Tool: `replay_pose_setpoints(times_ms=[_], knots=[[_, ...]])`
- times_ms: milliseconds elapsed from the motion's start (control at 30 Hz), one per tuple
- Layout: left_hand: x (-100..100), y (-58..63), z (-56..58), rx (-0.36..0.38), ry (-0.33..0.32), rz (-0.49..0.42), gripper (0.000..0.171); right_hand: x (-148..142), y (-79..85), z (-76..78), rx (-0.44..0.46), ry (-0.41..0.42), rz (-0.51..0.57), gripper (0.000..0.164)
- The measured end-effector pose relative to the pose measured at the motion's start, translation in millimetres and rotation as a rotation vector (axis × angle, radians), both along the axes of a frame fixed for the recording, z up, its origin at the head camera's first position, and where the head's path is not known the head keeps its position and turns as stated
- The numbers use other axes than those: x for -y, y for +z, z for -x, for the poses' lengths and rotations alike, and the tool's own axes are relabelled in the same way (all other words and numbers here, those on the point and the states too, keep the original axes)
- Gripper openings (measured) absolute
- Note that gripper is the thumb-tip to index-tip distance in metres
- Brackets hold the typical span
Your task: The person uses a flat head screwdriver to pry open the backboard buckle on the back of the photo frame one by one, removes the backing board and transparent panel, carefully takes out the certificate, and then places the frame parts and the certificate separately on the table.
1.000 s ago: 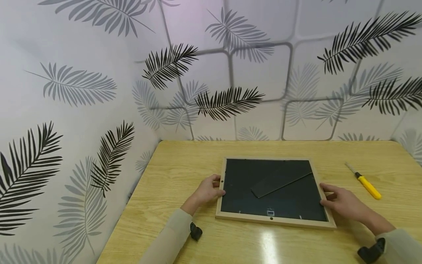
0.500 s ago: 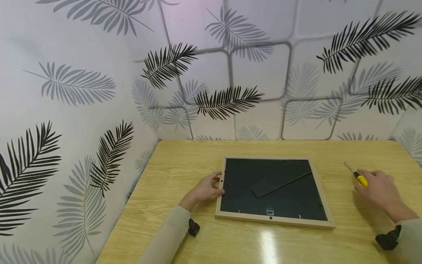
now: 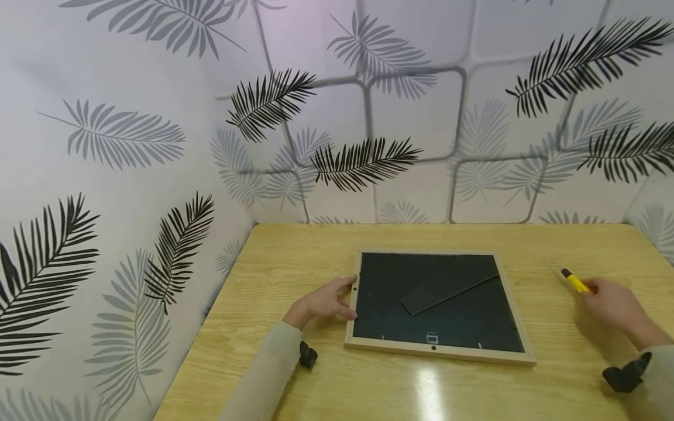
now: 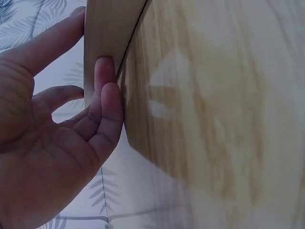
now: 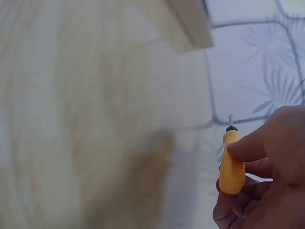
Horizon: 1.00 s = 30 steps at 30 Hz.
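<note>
A picture frame (image 3: pixel 439 352) with a light wooden rim lies back side up on the table. Its black backing board (image 3: pixel 384 298) carries a slanting black stand leg (image 3: pixel 423 301) and a small metal hanger (image 3: pixel 432 338) near the front rim. At the left rim my left hand (image 3: pixel 323 301) touches the wood; in the left wrist view two fingertips (image 4: pixel 110 98) rest against the frame's side, the thumb at its upper edge. To the right of the frame, my right hand (image 3: pixel 613 304) grips a yellow-handled screwdriver (image 5: pixel 232 167), thumb along the handle, its metal shaft pointing away.
The wooden table (image 3: pixel 295 251) runs back to a wall (image 3: pixel 421 117) patterned with feather leaves. Another wall (image 3: pixel 52 175) stands along the left side. Each wrist wears a small black camera, one at the left cuff (image 3: pixel 308 355).
My right hand left the frame's right rim, moved right to the screwdriver and now holds it off the tabletop. My left hand shifted slightly at the left rim; the frame has hardly moved.
</note>
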<state>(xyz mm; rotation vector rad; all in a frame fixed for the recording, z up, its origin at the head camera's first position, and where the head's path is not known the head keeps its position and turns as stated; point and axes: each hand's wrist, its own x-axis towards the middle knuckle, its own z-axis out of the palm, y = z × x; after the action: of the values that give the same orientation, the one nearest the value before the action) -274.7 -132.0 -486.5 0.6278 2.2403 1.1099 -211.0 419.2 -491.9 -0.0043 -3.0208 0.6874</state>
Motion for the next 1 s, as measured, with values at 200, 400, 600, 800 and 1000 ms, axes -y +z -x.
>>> replay_pose_setpoints(times_ms=[200, 400, 600, 800, 1000], knots=[[-12.8, 0.0, -0.2, -0.038, -0.008, 0.021, 0.094, 40.6, 31.4, 4.0, 0.053, 0.092, 0.21, 0.041], [-32.6, -2.7, 1.6, -0.069, -0.029, 0.048, 0.095, 82.6, 49.6, 11.3, 0.122, 0.205, 0.394, 0.039], [-49.5, -2.3, 1.9, -0.095, -0.06, 0.062, 0.094, 111.4, 45.9, 20.4, 0.148, 0.231, 0.491, 0.039], [-63.7, -2.9, 1.2, -0.081, -0.064, 0.053, 0.094, 139.6, 38.0, 30.9, 0.138, 0.212, 0.585, 0.042], [-79.3, -3.8, 0.9, -0.118, -0.077, 0.062, 0.096, 158.8, 26.3, 43.4, 0.164, 0.16, 0.694, 0.047]])
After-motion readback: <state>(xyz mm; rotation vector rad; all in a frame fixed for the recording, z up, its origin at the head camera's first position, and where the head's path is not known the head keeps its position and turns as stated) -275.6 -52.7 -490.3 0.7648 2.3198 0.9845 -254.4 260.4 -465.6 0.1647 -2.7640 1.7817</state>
